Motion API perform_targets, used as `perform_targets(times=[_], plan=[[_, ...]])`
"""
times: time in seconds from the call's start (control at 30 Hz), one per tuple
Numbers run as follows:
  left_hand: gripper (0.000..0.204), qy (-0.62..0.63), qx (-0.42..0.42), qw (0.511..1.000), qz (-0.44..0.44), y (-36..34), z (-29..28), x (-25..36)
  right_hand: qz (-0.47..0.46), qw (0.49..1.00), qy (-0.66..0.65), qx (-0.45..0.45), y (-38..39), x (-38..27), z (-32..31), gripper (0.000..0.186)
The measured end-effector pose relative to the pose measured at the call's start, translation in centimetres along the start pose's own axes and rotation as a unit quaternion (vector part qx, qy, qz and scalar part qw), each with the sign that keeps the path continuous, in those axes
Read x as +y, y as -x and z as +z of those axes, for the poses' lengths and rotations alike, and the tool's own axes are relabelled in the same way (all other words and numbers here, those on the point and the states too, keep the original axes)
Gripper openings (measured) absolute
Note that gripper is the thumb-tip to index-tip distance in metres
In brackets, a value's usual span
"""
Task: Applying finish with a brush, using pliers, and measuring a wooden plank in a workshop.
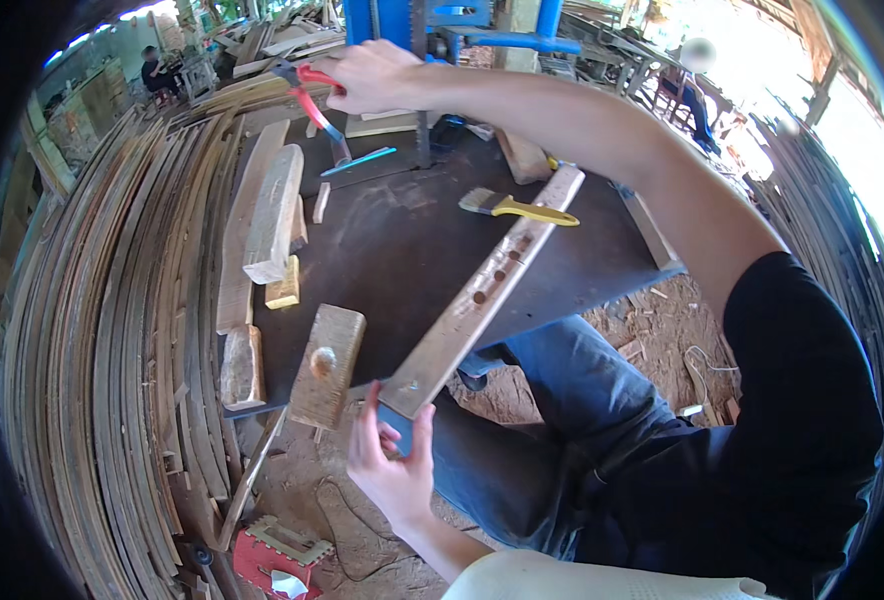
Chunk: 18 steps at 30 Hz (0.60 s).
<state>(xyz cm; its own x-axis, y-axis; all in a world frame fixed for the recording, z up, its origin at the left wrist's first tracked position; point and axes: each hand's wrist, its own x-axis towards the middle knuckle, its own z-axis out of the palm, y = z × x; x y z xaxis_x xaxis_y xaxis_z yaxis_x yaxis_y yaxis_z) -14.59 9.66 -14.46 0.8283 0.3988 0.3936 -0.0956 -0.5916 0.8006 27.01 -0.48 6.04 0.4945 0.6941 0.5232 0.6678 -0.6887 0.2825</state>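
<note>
My left hand grips the near end of a long pale wooden plank at the metal table's front edge, thumb and fingers on either side. The plank runs diagonally and has several holes. My right hand is closed on a red-handled tool at the back left, its forearm arching across the top. A yellow-handled paintbrush lies across the plank's far part. A wooden block with a pale mark sits left of the plank. A thin light-blue stick lies beneath the red tool.
More blocks and boards lie along the table's left side. Long stacked strips flank the left, others the right. A blue machine frame stands behind. Two seated people are in the background. A red mat lies on the floor.
</note>
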Motion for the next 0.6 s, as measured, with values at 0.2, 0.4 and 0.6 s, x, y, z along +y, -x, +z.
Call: perform_targets(times=[0.2,0.4,0.6], plan=[[0.048,0.073,0.210,0.973,0.053,-0.5,-0.1,3.0,-0.165,0.974,-0.064,0.142,11.7,-0.6,-13.2,0.046],[0.050,0.322,0.045,0.945,0.030,-2.1,2.4,11.0,-0.199,0.941,-0.258,0.088,22.2,-6.7,-20.6,0.039],[0.033,0.519,0.091,0.849,-0.025,4.7,6.8,15.4,-0.211,0.885,-0.399,-0.116,25.6,-9.9,-21.2,0.045]])
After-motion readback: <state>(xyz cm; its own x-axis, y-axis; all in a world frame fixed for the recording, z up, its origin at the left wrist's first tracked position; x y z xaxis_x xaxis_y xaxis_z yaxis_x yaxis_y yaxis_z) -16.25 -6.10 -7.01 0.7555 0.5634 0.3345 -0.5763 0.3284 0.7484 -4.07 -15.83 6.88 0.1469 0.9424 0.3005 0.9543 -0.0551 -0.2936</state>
